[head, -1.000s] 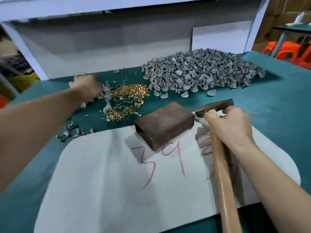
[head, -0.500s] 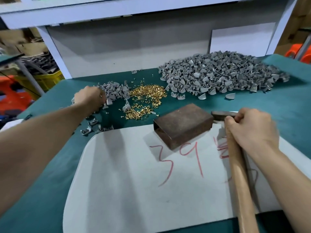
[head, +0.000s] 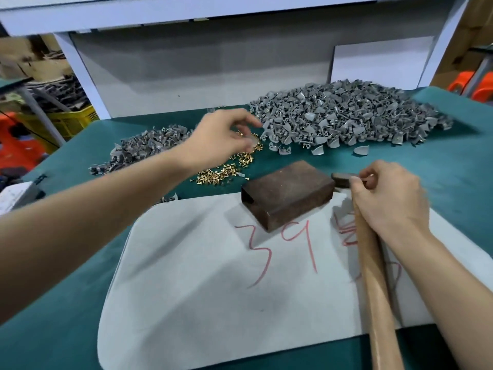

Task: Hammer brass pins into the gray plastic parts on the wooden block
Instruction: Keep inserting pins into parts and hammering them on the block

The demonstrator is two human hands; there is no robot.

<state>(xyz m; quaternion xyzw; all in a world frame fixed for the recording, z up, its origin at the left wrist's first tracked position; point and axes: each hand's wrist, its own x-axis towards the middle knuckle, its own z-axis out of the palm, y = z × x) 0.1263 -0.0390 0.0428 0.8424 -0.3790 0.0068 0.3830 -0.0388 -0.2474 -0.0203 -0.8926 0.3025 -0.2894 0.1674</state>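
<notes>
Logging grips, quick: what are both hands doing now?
Left hand: curled above the brass pins; grasp too blurred to tell.
Right hand: gripping the hammer.

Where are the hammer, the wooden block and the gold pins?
hammer (head: 373,276): head view, on its wooden handle.
wooden block (head: 288,188): head view, on its top face.
gold pins (head: 213,178): head view, near edge of the pile.
</notes>
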